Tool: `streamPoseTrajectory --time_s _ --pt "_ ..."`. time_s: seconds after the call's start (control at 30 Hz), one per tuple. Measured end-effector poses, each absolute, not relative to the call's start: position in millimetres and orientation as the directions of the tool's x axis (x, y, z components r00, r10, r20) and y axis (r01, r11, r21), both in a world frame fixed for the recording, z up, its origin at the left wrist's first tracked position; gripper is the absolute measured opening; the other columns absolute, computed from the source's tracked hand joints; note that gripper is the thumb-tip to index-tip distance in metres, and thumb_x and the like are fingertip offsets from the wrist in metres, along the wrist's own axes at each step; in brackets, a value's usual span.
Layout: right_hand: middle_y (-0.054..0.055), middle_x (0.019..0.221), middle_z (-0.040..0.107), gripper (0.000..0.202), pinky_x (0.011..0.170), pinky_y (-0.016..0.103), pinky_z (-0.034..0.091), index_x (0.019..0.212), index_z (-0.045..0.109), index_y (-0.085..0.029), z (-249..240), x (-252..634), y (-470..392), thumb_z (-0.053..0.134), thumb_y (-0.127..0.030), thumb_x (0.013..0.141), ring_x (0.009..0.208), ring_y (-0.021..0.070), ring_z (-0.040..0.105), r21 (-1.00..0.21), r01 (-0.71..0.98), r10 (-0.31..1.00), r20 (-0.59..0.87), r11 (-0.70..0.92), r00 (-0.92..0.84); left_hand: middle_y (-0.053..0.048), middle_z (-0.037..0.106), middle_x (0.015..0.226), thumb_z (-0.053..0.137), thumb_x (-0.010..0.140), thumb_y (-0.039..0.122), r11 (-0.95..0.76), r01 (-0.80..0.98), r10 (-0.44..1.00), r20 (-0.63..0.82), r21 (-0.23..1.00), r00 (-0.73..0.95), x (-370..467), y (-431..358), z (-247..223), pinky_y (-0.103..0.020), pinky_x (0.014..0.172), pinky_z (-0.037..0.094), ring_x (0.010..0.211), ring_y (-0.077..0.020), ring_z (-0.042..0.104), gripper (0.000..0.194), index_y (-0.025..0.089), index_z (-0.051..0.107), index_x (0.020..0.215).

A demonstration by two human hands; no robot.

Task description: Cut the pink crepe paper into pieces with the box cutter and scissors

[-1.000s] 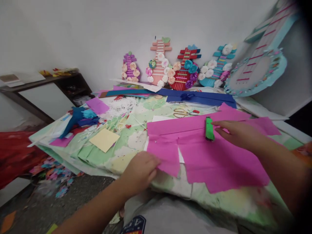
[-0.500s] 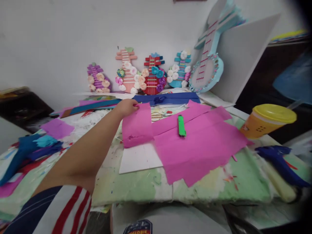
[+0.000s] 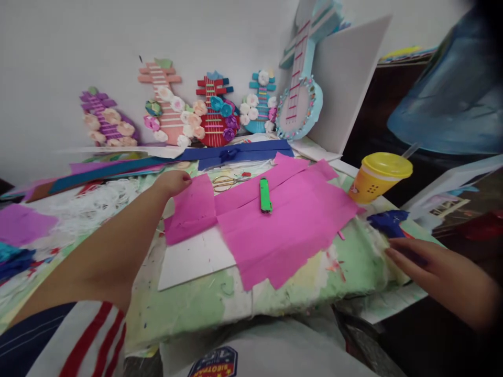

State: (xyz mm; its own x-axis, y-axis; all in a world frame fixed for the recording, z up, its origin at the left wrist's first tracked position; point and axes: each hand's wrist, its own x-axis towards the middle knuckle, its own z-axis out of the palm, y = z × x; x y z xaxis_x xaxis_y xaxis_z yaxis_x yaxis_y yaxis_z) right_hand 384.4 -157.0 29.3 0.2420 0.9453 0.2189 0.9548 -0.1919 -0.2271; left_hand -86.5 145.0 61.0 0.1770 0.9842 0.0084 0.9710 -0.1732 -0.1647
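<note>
My left hand [image 3: 175,183] pinches the upper left corner of a piece of pink crepe paper [image 3: 192,207]. That piece's lower edge lies over a white board [image 3: 196,256]. At the right of the table my right hand [image 3: 428,272] has its fingers closed round the handle of a blue glue gun [image 3: 387,222]; the hand covers part of the handle. Larger pink sheets [image 3: 271,233] spread across the middle, with a green utility knife [image 3: 265,196] lying on them. Behind the small piece are gold-handled scissors [image 3: 223,181].
Paper-flowered toy guitars [image 3: 214,112] lean along the wall, beside a big pale-blue one [image 3: 296,104]. A yellow lidded cup [image 3: 381,175] with a straw stands near the glue gun. White shreds [image 3: 98,209] and a purple sheet [image 3: 25,222] lie left.
My right hand has come into view and closed on the glue gun. My left hand still holds the pink paper. The view has turned to the right.
</note>
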Motion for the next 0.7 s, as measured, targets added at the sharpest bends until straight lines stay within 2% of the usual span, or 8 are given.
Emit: streamPoseTrajectory --time_s 0.1,0.2,0.33,0.43,0.5,0.57,0.63,0.7 --pt "0.003 0.088 0.064 0.035 0.061 0.028 0.043 0.087 0.061 -0.023 49.4 331.6 -108.8 0.04 -0.048 0.075 0.069 0.0156 0.057 -0.281 0.958 0.98 0.174 -0.045 0.097 -0.005 0.064 0.09 0.039 0.072 0.033 -0.166 0.971 0.983 0.052 -0.17 0.177 -84.9 143.2 61.7 -0.024 0.062 0.037 0.084 -0.0214 0.057 0.031 0.02 0.063 0.086" --pt "0.005 0.077 0.064 0.043 0.058 0.028 0.039 0.077 0.062 -0.02 66.9 272.0 -51.6 0.031 -0.051 0.078 0.066 0.0172 0.056 -0.245 0.968 0.996 0.079 0.05 -0.032 -0.006 0.064 0.09 0.038 0.073 0.033 -0.16 0.973 0.977 0.111 -0.166 0.18 -83.2 134.7 68.6 -0.025 0.061 0.036 0.083 -0.0219 0.056 0.031 0.02 0.062 0.086" --pt "0.012 0.081 0.064 0.057 0.059 0.029 0.038 0.078 0.063 -0.015 72.4 215.4 14.1 0.027 -0.06 0.076 0.074 0.0225 0.057 -0.214 0.973 0.995 -0.062 -0.087 0.075 -0.003 0.064 0.087 0.037 0.073 0.035 -0.185 0.97 0.966 0.154 -0.159 0.209 -84.2 112.4 82.9 -0.023 0.06 0.035 0.08 -0.0197 0.056 0.029 0.022 0.061 0.083" --pt "0.012 0.086 0.064 0.056 0.06 0.029 0.038 0.086 0.062 -0.016 71.6 219.9 27.3 0.026 -0.058 0.077 0.078 0.0224 0.057 -0.236 0.966 0.994 -0.018 -0.105 0.104 -0.003 0.064 0.086 0.035 0.075 0.037 -0.193 0.969 0.961 0.169 -0.153 0.219 -91.6 95.5 92.8 -0.023 0.058 0.034 0.078 -0.0186 0.056 0.03 0.022 0.06 0.084" --pt "0.011 0.086 0.064 0.053 0.06 0.028 0.038 0.087 0.062 -0.016 70.5 251.9 13.2 0.027 -0.056 0.077 0.077 0.0214 0.057 -0.257 0.952 0.977 0.09 -0.164 0.193 -0.003 0.063 0.085 0.034 0.076 0.038 -0.206 0.967 0.96 0.162 -0.148 0.229 -98.5 89.2 96.3 -0.022 0.057 0.033 0.076 -0.0181 0.055 0.031 0.021 0.059 0.084" --pt "0.011 0.085 0.064 0.049 0.059 0.028 0.038 0.088 0.061 -0.018 67.4 296.7 -17.1 0.03 -0.054 0.076 0.076 0.022 0.057 -0.237 0.923 0.925 0.161 -0.302 0.344 -0.003 0.063 0.081 0.036 0.076 0.038 -0.235 0.962 0.959 0.131 -0.137 0.253 -104.8 89.5 95.8 -0.022 0.056 0.032 0.074 -0.0174 0.054 0.03 0.02 0.059 0.084" --pt "0.01 0.077 0.064 0.046 0.054 0.028 0.037 0.081 0.062 -0.018 60.7 338.7 -57.2 0.03 -0.051 0.077 0.07 0.0221 0.058 -0.216 0.839 0.834 0.142 -0.499 0.533 -0.002 0.063 0.076 0.039 0.075 0.037 -0.267 0.956 0.956 0.087 -0.121 0.279 -108.2 96.4 90.7 -0.021 0.056 0.032 0.071 -0.0169 0.054 0.028 0.019 0.059 0.083" --pt "0.009 0.077 0.064 0.042 0.055 0.028 0.037 0.08 0.062 -0.019 50.2 367.7 -96.1 0.032 -0.048 0.077 0.07 0.0218 0.058 -0.19 0.773 0.76 0.152 -0.605 0.632 -0.001 0.064 0.081 0.041 0.074 0.036 -0.286 0.952 0.953 0.068 -0.106 0.294 -107.0 107.5 82.2 -0.021 0.057 0.032 0.073 -0.0174 0.054 0.027 0.02 0.06 0.084"
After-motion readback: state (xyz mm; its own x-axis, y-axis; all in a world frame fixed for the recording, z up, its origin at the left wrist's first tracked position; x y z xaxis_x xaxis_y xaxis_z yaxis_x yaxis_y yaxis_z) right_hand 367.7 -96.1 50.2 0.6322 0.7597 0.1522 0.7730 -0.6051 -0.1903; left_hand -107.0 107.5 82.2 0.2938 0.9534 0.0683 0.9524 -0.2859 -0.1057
